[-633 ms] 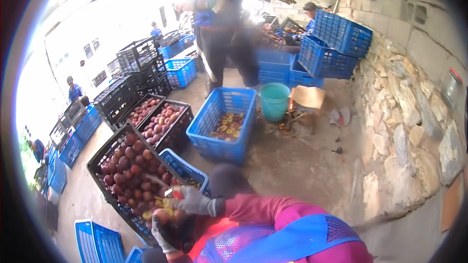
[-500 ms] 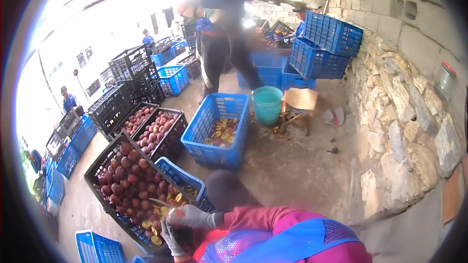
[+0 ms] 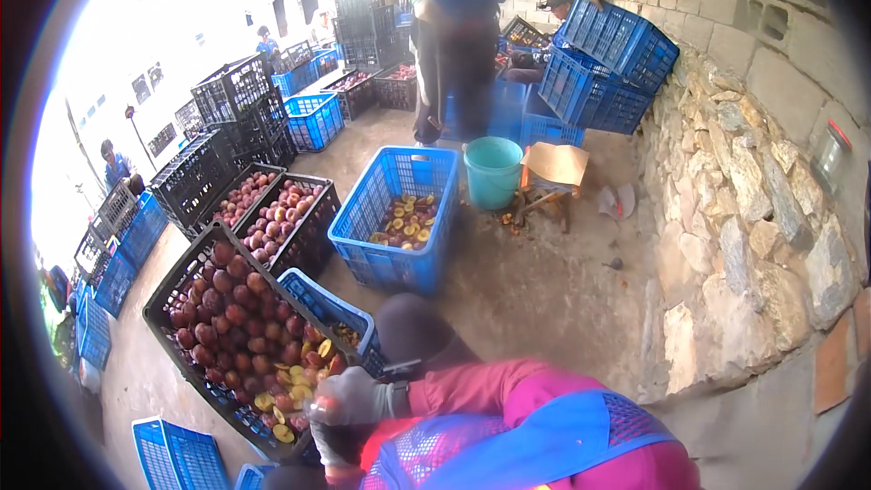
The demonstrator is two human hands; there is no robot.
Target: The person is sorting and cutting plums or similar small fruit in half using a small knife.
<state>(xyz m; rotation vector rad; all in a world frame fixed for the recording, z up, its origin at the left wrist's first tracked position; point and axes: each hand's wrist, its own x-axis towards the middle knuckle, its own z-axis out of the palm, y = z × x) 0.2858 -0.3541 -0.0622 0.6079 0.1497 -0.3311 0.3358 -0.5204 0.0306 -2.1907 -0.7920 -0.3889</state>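
My right hand, in a grey glove, is closed over the near edge of a tilted black crate of dark red plums. Just below it is my left hand, also gloved, its fingers curled and partly hidden. The two hands nearly touch; what they hold is blurred and covered. A thin grey strip shows above my right wrist, its kind unclear. Cut plum halves with yellow flesh lie in the crate's near corner, beside my hands. Next to the crate stands a blue crate with small bits in it.
Ahead stands a larger blue crate with cut plums, then a green bucket and a low stool. Black crates of plums stand at left. Beyond, a standing person touches stacked blue crates. A stone wall rises at right.
My hands have drawn closer together, and the pale curved strip by my fingers no longer shows. The standing person has shifted right, a hand now on the stacked blue crates. The view has shifted slightly.
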